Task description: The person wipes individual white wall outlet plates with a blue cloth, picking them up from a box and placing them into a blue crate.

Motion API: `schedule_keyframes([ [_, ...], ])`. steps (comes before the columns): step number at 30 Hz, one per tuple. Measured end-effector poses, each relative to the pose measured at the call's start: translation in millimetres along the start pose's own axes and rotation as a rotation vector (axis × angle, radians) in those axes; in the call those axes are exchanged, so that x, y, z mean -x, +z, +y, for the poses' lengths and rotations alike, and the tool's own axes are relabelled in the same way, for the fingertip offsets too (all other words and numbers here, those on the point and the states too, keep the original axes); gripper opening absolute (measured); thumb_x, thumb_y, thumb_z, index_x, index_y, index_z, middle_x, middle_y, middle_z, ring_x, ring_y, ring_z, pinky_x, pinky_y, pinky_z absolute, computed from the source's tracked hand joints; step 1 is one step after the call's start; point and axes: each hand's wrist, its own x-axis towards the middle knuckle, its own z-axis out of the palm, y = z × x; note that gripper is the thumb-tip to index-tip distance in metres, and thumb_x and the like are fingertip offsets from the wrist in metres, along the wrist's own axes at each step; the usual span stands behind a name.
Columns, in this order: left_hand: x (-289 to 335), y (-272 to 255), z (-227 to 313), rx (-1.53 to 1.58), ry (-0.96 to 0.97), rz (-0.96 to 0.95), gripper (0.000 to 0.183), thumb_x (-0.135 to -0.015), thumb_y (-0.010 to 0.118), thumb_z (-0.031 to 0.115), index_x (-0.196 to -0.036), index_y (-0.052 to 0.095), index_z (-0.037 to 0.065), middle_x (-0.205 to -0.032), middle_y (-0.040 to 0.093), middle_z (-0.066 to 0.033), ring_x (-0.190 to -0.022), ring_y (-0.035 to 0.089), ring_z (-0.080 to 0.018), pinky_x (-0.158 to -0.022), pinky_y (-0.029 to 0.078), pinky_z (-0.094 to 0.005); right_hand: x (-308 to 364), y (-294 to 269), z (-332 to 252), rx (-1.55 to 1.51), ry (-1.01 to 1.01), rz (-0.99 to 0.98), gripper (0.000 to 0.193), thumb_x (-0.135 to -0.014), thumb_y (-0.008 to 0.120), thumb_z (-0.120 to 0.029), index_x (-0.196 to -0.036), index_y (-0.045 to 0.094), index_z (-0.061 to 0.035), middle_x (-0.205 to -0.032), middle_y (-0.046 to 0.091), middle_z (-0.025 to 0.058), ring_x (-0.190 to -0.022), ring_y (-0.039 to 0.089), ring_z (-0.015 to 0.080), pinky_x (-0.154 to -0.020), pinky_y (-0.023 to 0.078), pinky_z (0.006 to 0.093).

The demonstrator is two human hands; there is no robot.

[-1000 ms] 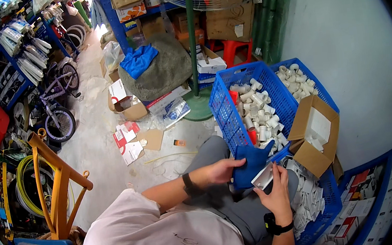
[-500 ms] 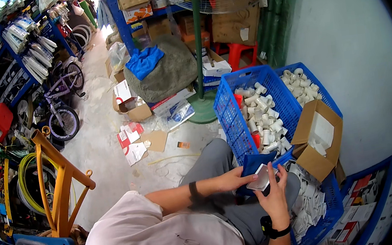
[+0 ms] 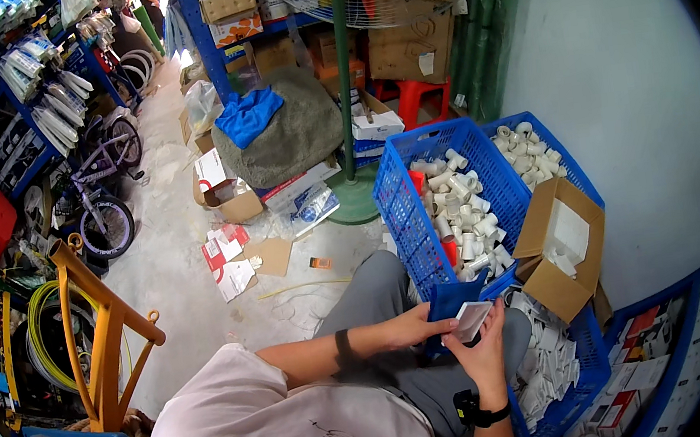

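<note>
A shallow white rectangular box (image 3: 472, 320), possibly an electrical box, is held tilted over my lap with its hollow side up. My left hand (image 3: 417, 325) pinches its left edge with the thumb. My right hand (image 3: 485, 356) grips its right and lower side, the fingers partly hidden behind it. Just beyond my left fingers is a flat dark blue piece (image 3: 453, 297); I cannot tell whether the hand touches it. Close to my right hand, a blue crate (image 3: 590, 355) holds many flat white plastic pieces (image 3: 548, 353).
White pipe fittings (image 3: 465, 213) fill a tall blue crate (image 3: 409, 211), with another crate (image 3: 575, 147) of fittings beside it. An open cardboard box (image 3: 589, 276) leans on the crates. A green fan stand (image 3: 347, 88) rises ahead. Leftward are an orange metal frame (image 3: 110, 326) and a bicycle (image 3: 104, 205).
My right fingers have come down from over the white box to its right side. The box has turned and tilted slightly. The whole view has shifted a little.
</note>
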Motion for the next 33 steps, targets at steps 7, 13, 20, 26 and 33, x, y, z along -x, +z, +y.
schedule_keyframes([
  [7, -0.2, 0.5, -1.1, 0.044, 0.249, 0.043, 0.032, -0.095, 0.049, 0.031, -0.112, 0.056, 0.005, -0.080, 0.055, 0.0062, -0.070, 0.048, -0.0026, -0.057, 0.041, -0.0187, -5.4, -5.7, -33.5, 0.515, -0.204, -0.039, 0.101, -0.055, 0.075, -0.006, -0.140, 0.019, -0.0014, -0.127, 0.035, 0.0223, -0.118, 0.041, 0.0379, -0.100, 0.036, 0.0417],
  [13, -19.0, -13.9, -36.8, -0.174, 0.364, 0.071, 0.027, -0.095, 0.049, 0.026, -0.104, 0.056, 0.002, -0.076, 0.052, 0.0082, -0.066, 0.042, -0.0025, -0.056, 0.038, -0.0213, -6.9, -13.2, -33.4, 0.593, -0.186, -0.047, 0.104, -0.057, 0.075, -0.010, -0.143, 0.016, -0.0022, -0.128, 0.038, 0.0249, -0.119, 0.039, 0.0414, -0.100, 0.033, 0.0441],
  [20, -7.9, -1.0, -1.7, -0.254, 0.173, -0.050, 0.025, -0.095, 0.051, 0.022, -0.106, 0.055, -0.001, -0.086, 0.056, 0.0042, -0.077, 0.046, -0.0043, -0.068, 0.042, -0.0235, -3.8, -26.9, -29.4, 0.554, -0.160, -0.019, 0.104, -0.056, 0.074, -0.013, -0.139, 0.016, 0.0044, -0.125, 0.043, 0.0288, -0.115, 0.042, 0.0431, -0.099, 0.033, 0.0453],
  [26, -7.5, 5.9, 3.0, -0.248, 0.487, 0.064, 0.024, -0.093, 0.052, 0.016, -0.109, 0.053, -0.003, -0.095, 0.061, -0.0042, -0.089, 0.048, -0.0087, -0.080, 0.043, -0.0282, -1.4, -18.1, -38.3, 0.601, -0.163, -0.028, 0.098, -0.056, 0.075, -0.016, -0.137, 0.022, 0.0047, -0.123, 0.044, 0.0286, -0.114, 0.043, 0.0425, -0.097, 0.035, 0.0460],
  [33, 0.0, -10.4, -3.4, -0.157, 0.085, -0.002, 0.029, -0.094, 0.052, 0.027, -0.105, 0.059, 0.001, -0.082, 0.058, 0.0029, -0.067, 0.048, -0.0058, -0.058, 0.042, -0.0241, -11.3, -40.1, -28.4, 0.529, -0.116, 0.170, 0.096, -0.059, 0.075, -0.009, -0.139, 0.023, 0.0031, -0.133, 0.039, 0.0252, -0.123, 0.041, 0.0364, -0.103, 0.033, 0.0390],
])
